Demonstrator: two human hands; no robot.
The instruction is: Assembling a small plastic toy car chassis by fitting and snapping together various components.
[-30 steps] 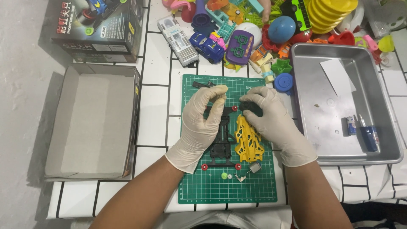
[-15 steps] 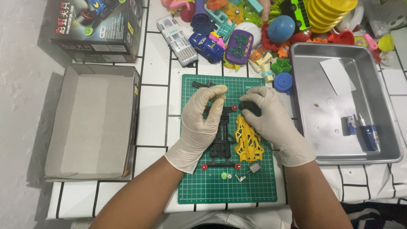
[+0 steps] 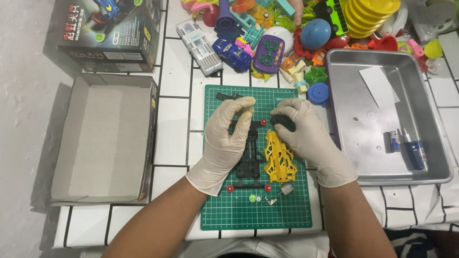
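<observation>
Steel tray point(image 3: 432, 177) with paper slip point(image 3: 378, 86) and blue tube point(image 3: 415, 154); gloved hands pinching a black tyre point(image 3: 283, 122).

Your two hands in thin cream latex gloves

Your left hand point(image 3: 228, 138) and your right hand point(image 3: 308, 136) each wear a pale cream, close-fitting disposable glove, slightly wrinkled over the knuckles and fingers. Each glove ends in a loose cuff just past the wrist. Beyond the cuffs your forearms are bare, with no sleeves showing.
</observation>
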